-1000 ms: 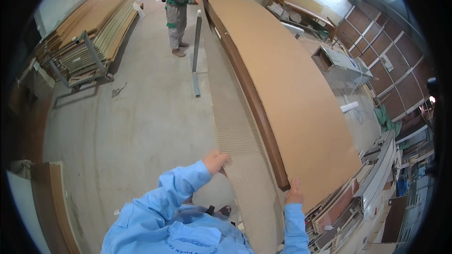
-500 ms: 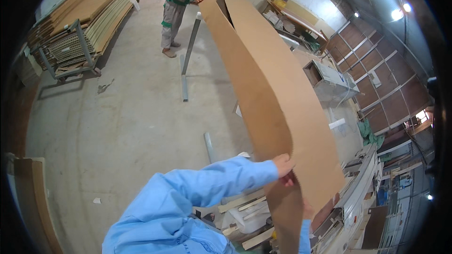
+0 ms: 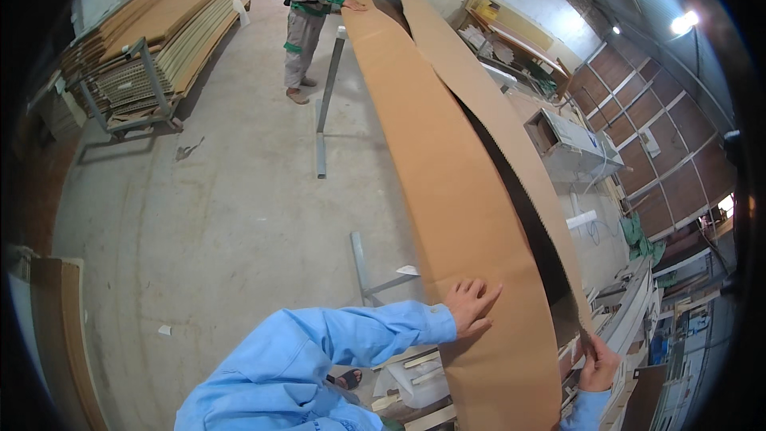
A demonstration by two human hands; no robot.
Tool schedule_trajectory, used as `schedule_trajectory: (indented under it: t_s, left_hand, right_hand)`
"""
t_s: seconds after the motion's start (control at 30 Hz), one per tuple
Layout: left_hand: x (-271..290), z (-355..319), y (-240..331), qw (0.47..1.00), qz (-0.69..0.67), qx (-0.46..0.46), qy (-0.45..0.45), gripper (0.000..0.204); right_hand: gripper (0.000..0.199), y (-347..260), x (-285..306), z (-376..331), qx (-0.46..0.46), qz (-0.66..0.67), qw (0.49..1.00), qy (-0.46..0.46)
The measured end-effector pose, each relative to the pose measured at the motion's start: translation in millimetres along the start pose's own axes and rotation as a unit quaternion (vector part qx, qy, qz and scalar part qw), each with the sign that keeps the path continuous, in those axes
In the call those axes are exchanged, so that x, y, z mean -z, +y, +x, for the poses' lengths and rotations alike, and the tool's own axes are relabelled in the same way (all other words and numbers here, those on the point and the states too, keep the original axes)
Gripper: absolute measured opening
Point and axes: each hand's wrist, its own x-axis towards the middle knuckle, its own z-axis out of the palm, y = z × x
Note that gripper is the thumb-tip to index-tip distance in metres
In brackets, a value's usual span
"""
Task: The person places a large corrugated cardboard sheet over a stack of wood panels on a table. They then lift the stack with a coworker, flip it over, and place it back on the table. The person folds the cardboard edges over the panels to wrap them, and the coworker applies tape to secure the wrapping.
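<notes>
A very long brown cardboard sheet runs away from me, folded lengthwise so its two flaps stand close together with a dark gap between them. My left hand lies flat on the near outer face, fingers spread. At the lower right, my right hand grips the near edge of the other flap. At the far end a co-worker in a grey and green work suit has both hands on the sheet.
Under the sheet stand grey metal trestle legs. Stacks of boards and panels rest on a metal rack at the left. A brown panel leans at the lower left. Shelves, a machine and clutter line the right wall.
The sheet has gone from lying wide and nearly flat to being folded up on edge. My left hand has moved from the sheet's near corner onto its outer face.
</notes>
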Motion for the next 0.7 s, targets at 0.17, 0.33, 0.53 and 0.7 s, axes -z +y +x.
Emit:
schedule_trajectory:
  t_s: [0.17, 0.33, 0.53, 0.7]
  left_hand:
    - [-41.0, 4.6, -14.1, 0.988, 0.108, -0.103, 0.042, 0.071]
    - [-73.9, 4.7, -23.6, 0.983, 0.167, -0.076, 0.003, 0.061]
    - [-82.0, 12.0, -39.6, 0.988, 0.087, -0.128, -0.026, 0.032]
    - [-90.5, 15.1, -38.9, 0.987, 0.022, -0.155, -0.026, 0.024]
  right_hand:
    - [0.025, 17.3, 35.3, 19.7, 0.003, -0.014, 0.999, 0.038]
    - [0.023, 55.7, 73.5, 58.6, -0.019, -0.047, 0.996, 0.072]
    - [0.022, 81.4, 71.5, 38.8, -0.02, 0.046, 0.991, 0.123]
    - [0.047, 32.7, -78.2, -67.4, 0.209, -0.165, 0.959, -0.094]
